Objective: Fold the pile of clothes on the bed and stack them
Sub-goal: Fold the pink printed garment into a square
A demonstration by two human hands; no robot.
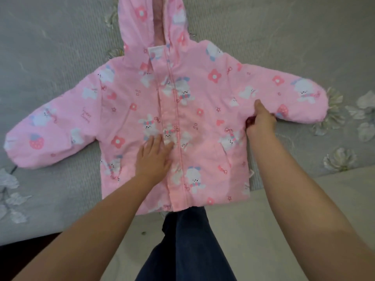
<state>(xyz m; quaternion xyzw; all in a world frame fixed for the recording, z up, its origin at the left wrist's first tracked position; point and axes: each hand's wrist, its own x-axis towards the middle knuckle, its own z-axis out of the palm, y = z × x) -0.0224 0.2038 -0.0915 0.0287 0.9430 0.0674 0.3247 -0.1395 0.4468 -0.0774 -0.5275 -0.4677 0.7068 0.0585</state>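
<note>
Jacket (203, 118) spread front-up on the bed (50, 57), zipped, hood away from the person, both sleeves out to the sides. Left hand (154, 157) lies flat, fingers released, pressing the front just beside the zip. Right hand (261, 122) grips the jacket at the right underarm, fingers clenched on fabric. Risk: the padded cloth looks slippery, so drawing the right sleeve inward may drag the whole body askew if the left hand lifts, giving a crooked fold. The bed carries a grey ribbed cover with pale flower appliqués (341, 159); a lighter edge lies nearest the person.
</note>
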